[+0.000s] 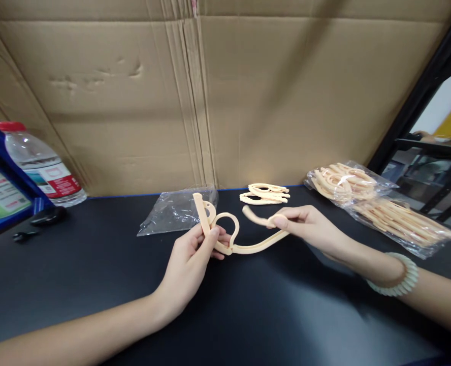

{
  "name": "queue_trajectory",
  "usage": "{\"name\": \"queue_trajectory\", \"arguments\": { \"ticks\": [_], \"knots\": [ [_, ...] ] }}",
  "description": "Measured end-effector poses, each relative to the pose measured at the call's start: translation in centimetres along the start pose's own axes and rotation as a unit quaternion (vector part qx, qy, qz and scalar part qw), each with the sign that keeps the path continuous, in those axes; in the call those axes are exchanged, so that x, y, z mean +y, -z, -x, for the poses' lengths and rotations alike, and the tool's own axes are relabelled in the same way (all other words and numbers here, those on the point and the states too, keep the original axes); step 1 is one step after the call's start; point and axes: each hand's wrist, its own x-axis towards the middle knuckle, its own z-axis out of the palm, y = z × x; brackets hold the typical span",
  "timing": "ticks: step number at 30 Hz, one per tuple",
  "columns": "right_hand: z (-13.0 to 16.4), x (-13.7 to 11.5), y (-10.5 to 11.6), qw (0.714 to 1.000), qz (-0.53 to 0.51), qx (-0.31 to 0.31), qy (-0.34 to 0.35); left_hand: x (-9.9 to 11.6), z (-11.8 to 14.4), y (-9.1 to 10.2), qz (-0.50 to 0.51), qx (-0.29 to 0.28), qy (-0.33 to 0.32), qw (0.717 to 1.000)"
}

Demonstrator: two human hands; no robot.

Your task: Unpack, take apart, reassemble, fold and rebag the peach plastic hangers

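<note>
A cream-coloured flexible plastic strap (pixel 248 248) with a loop at its left end is held between both hands above the black table (pixel 96 274). My left hand (pixel 189 256) pinches the looped end, with the strap's tip sticking up past the fingers. My right hand (pixel 309 226) grips the other end, which curls upward at the thumb. A pale beaded bracelet (pixel 398 277) sits on my right wrist.
A small pile of finished straps (pixel 265 194) lies behind the hands. A clear bag of more straps (pixel 378 206) rests at the right. An empty clear bag (pixel 175 211) lies at centre left. A water bottle (pixel 42 165) stands at the left, and a cardboard wall (pixel 225 91) is behind.
</note>
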Motion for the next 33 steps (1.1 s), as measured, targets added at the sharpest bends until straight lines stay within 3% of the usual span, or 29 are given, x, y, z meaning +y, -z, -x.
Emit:
{"name": "queue_trajectory", "arguments": {
  "ticks": [5, 11, 13, 16, 20, 22, 27, 33],
  "knots": [
    [-0.4, 0.8, 0.3, 0.990, -0.137, 0.010, -0.037, 0.0, -0.1, 0.1, -0.004, 0.024, -0.008, 1.000],
    [-0.3, 1.1, 0.1, 0.988, -0.130, -0.030, -0.072, 0.0, 0.1, 0.3, -0.076, 0.025, -0.061, 0.995],
    [-0.2, 0.9, -0.1, 0.984, -0.157, -0.033, -0.082, 0.0, 0.3, 0.3, -0.076, 0.001, -0.068, 0.995],
    [0.0, 0.7, -0.7, 0.971, -0.223, -0.034, -0.078, 0.5, 0.5, 0.4, -0.088, -0.084, -0.081, 0.989],
    [0.4, 0.3, -1.5, 0.967, -0.245, -0.048, -0.045, 1.2, 0.5, 0.4, -0.113, -0.224, -0.118, 0.961],
    [0.6, 0.0, -1.9, 0.973, -0.225, -0.041, -0.015, 1.2, 0.4, 0.4, -0.103, -0.263, -0.115, 0.952],
    [1.2, -0.5, -2.6, 0.984, -0.166, -0.011, 0.061, 0.5, 0.2, 0.1, -0.067, -0.265, -0.039, 0.961],
    [1.5, -0.6, -2.8, 0.981, -0.057, -0.007, 0.183, 0.3, 0.1, -0.5, -0.073, -0.256, -0.008, 0.964]
  ]
}}
